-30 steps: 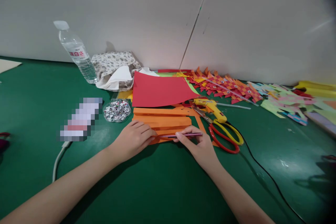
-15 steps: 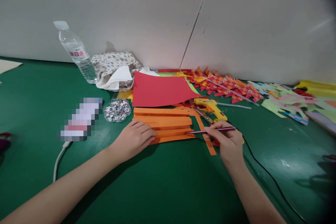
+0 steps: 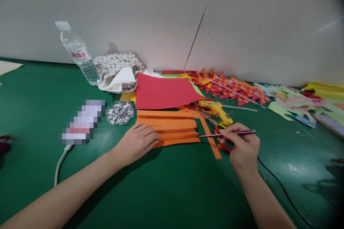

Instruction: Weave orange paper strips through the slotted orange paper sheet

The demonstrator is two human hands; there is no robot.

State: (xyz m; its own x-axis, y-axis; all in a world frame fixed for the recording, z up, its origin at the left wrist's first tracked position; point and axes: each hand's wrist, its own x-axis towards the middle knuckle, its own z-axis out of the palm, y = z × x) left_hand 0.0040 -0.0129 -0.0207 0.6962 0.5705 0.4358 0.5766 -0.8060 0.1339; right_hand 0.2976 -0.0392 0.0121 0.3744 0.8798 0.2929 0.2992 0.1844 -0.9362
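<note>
Left hand point(image 3: 137, 143) presses flat, fingers together, on the stacked orange paper strips point(image 3: 168, 126) at the green table's point(image 3: 172, 189) centre, while at its three o'clock the right hand point(image 3: 242, 145) pinches a thin pink pencil point(image 3: 227, 134) above red-handled scissors point(image 3: 219, 139).
</note>
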